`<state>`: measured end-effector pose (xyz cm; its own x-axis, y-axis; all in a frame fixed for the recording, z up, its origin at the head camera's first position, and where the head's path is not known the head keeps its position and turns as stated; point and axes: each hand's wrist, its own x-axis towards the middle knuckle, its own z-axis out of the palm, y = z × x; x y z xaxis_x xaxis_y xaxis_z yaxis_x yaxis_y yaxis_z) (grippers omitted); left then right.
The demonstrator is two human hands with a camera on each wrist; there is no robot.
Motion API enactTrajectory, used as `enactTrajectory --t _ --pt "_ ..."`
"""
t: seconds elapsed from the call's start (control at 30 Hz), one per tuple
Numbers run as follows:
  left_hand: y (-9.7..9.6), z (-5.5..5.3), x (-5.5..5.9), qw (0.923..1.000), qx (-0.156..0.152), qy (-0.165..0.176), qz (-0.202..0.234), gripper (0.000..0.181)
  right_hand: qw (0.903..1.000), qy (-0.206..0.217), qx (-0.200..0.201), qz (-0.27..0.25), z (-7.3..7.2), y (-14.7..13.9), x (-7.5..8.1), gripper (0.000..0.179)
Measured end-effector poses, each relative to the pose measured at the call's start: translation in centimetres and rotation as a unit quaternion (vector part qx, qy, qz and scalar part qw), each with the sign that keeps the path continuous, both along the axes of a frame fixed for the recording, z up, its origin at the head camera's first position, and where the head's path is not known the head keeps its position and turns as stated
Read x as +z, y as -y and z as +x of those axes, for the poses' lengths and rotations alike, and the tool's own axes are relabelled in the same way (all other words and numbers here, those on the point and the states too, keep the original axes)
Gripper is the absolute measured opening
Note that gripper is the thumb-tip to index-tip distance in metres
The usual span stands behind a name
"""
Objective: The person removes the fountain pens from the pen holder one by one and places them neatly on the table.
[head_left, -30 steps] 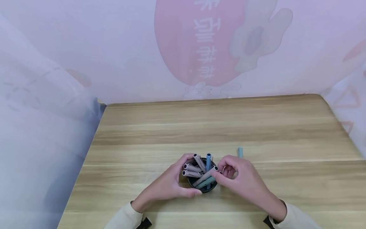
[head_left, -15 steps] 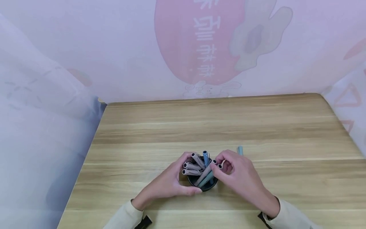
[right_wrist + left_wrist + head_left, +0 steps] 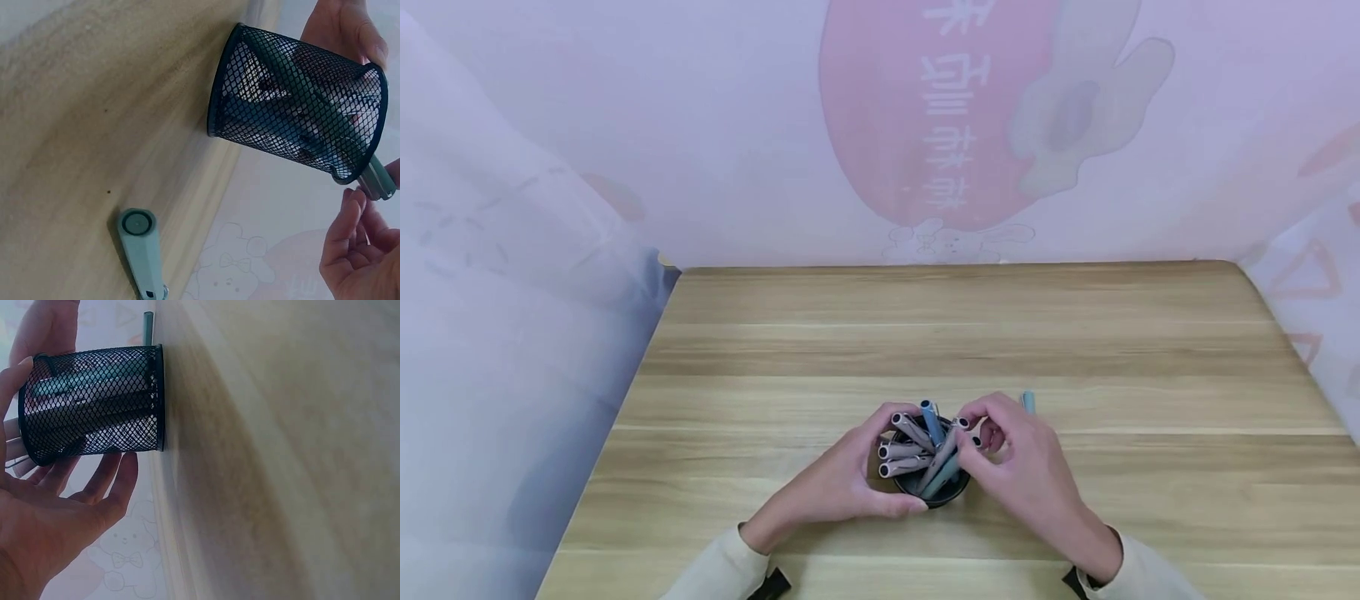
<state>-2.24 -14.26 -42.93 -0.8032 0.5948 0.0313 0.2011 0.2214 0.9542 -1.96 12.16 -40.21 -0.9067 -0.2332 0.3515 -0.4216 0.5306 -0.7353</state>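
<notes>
A black mesh pen holder (image 3: 94,403) stands upright on the table, filled with several pens. My left hand (image 3: 846,487) curves round its left side and holds it, thumb near the front and fingers behind. Several taupe pens (image 3: 906,450) lean left over the rim, and a blue pen (image 3: 932,425) leans at the back. With thumb and index finger, my right hand (image 3: 1030,467) pinches a taupe pen (image 3: 942,458) near its cap end at the right rim. Beside it a green pen (image 3: 377,181) sticks out close to the same fingers; whether they touch it I cannot tell.
Another green pen (image 3: 1028,402) lies on the wooden table (image 3: 760,350), just beyond my right hand. Pale printed cloth (image 3: 737,150) hangs behind the table and along both sides.
The pinched taupe pen's top has shifted slightly away from me. The blue pen's top has swung left. My left hand stays round the pen holder; the right has moved slightly left.
</notes>
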Motion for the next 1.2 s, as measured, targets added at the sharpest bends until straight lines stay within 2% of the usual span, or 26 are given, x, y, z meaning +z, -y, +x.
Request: enactTrajectory --t 0.23,0.4,0.6,0.73,0.93,1.1,1.2 --pt "0.1 -0.1 -0.2 0.9998 0.003 -0.007 -0.016 0.089 0.9960 -0.053 0.037 -0.063 -0.4 -0.3 -0.1 0.029" --pt "0.2 -0.3 -0.1 0.9998 0.001 -0.008 -0.019 0.088 0.9918 -0.060 0.066 -0.092 -0.7 -0.7 -0.1 0.029" --pt "0.1 -0.2 -0.1 0.9998 0.002 -0.006 -0.019 0.089 0.9877 -0.076 0.058 -0.124 -0.8 -0.8 0.0 0.033" --pt "0.1 0.0 -0.2 0.9999 -0.004 -0.002 -0.014 0.087 0.9805 -0.098 0.051 -0.163 -0.8 -0.9 -0.1 0.036" --pt "-0.1 0.0 -0.2 0.9998 -0.003 0.001 -0.017 0.089 0.9595 -0.156 0.062 -0.226 -1.2 -1.7 -0.1 0.033" --pt "-0.2 -0.2 -0.2 0.9997 -0.005 0.001 -0.023 0.091 0.9275 -0.183 0.076 -0.317 -1.7 -2.5 0.6 0.024" --pt "-0.1 -0.3 -0.1 0.9996 -0.004 0.003 -0.028 0.091 0.9101 -0.168 0.073 -0.372 -1.8 -2.8 1.3 0.023"
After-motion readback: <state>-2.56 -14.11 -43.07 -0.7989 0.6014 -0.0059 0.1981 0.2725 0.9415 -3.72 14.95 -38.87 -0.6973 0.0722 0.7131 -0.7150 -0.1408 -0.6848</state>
